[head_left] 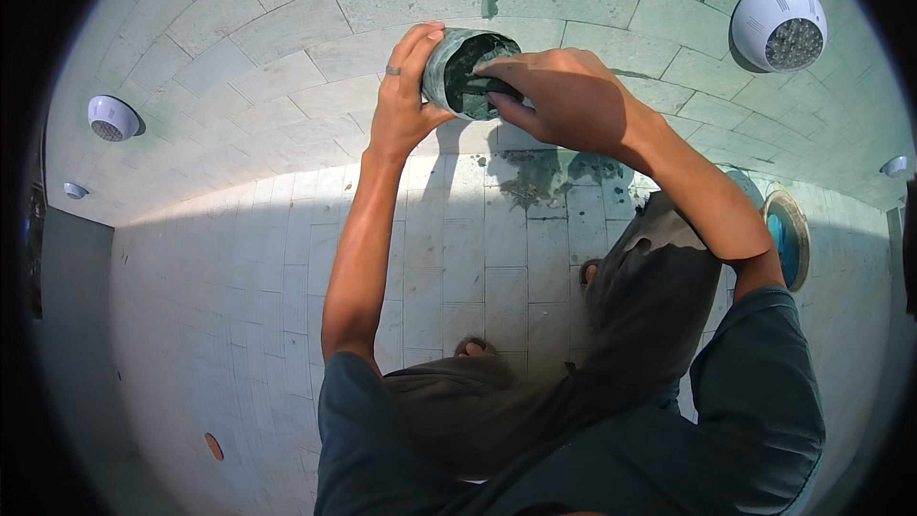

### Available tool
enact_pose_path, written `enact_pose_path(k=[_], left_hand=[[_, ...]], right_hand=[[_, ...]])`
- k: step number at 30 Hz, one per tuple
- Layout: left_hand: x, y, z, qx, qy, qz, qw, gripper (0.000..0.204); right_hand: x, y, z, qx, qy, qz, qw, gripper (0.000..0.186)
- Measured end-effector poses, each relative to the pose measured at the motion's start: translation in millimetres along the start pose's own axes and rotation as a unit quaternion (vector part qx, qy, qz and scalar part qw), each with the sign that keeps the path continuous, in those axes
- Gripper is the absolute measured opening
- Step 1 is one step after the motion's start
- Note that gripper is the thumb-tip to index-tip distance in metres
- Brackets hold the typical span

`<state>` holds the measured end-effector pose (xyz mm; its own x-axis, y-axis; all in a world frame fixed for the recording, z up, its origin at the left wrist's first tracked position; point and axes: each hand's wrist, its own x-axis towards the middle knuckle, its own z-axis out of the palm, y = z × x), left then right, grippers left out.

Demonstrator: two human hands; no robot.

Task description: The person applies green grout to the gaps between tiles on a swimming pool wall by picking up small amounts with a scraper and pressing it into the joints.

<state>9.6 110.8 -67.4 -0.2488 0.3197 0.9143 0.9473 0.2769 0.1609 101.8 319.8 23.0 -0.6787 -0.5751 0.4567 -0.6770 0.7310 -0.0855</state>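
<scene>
My left hand (399, 105) clamps the side of a smeared grey-green cylindrical container (440, 67); at its open mouth, my right hand (568, 100) pinches a dark flat-looking piece (502, 88).

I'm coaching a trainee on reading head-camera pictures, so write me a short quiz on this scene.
1. Which hand grips the outside of the cylindrical container?
2. True or false: the container's mouth is hidden from the camera.
3. What colour shows inside the round vessel near the right elbow? A) red B) blue C) yellow

Key:
1. The left hand.
2. False; its dark opening shows, with the right hand at it.
3. B
</scene>
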Motion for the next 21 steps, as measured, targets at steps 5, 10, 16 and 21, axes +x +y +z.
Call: enact_pose_path(k=[5, 10, 16, 21], left_hand=[[0, 4, 19, 0.008, 0.007, 0.025, 1.0, 0.092], [-4, 6, 26, 0.001, 0.006, 0.024, 1.0, 0.092], [-6, 2, 29, 0.018, 0.014, 0.018, 1.0, 0.097], [-7, 1, 25, 0.037, 0.023, 0.01, 0.999, 0.102]], right_hand=[[-7, 10, 13, 0.054, -0.04, 0.03, 0.997, 0.026], [-10, 19, 14, 0.128, -0.05, 0.047, 0.989, 0.029], [-5, 30, -7, 0.24, -0.033, 0.079, 0.967, 0.031], [-5, 22, -5, 0.168, 0.006, 0.091, 0.982, 0.033]])
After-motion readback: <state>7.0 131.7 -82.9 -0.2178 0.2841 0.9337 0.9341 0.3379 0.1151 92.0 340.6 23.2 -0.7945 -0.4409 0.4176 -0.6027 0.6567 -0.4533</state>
